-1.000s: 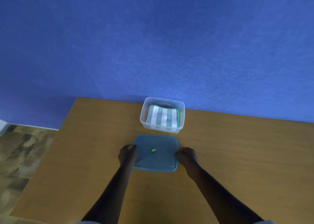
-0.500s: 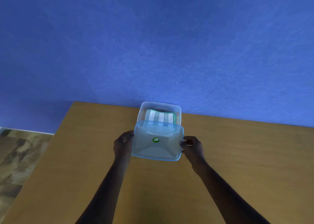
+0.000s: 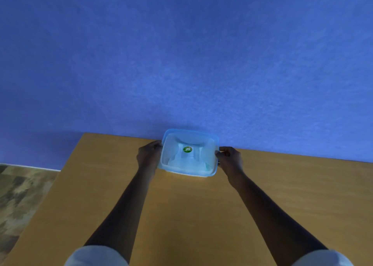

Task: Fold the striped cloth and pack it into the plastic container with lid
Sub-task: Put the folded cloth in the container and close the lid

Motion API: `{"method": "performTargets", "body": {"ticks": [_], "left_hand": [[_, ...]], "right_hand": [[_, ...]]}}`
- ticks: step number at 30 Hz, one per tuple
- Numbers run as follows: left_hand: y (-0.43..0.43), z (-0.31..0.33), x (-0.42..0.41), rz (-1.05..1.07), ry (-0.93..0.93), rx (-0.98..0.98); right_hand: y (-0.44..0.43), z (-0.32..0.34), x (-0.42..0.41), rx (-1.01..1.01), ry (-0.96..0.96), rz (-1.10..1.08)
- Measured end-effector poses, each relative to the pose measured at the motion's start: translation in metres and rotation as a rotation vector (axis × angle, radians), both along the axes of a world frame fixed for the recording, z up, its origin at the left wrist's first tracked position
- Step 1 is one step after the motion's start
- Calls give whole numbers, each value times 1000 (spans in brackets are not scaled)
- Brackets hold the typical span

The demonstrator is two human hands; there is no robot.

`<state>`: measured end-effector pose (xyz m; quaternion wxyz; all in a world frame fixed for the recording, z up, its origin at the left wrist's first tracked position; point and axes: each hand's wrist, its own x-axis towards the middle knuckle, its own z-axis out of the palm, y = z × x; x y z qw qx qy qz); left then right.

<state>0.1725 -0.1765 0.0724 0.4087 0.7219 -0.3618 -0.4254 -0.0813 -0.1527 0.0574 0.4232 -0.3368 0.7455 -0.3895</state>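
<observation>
Gripping the blue-rimmed lid (image 3: 189, 151) by its side edges, the left hand (image 3: 149, 157) and right hand (image 3: 230, 158) curl their fingers round opposite sides. Between the two hands, the lid lies over the plastic container (image 3: 186, 173), which stands at the far edge of the wooden table (image 3: 181, 215), beside the blue wall (image 3: 181, 63). A green sticker (image 3: 187, 149) marks the lid's middle. Folded cloth beneath is barely discernible.

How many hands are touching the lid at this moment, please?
2: the left hand grips the left edge of the lid, and the right hand pinches its right edge. Some fingers may be hidden beneath the rim.
</observation>
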Motion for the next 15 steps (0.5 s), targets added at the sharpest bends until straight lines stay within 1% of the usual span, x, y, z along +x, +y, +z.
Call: {"method": "performTargets", "body": {"ticks": [5,10,15], "left_hand": [[-21,-3,-2,-23,-135,86],[-36,-15,-1,-55,-230,174],[-42,-25,-4,-70,-214,186]], "right_hand": [[-18,-4,3,64,113,37],[-25,-11,7,84,145,28],[-34,-16,5,95,173,36]]}}
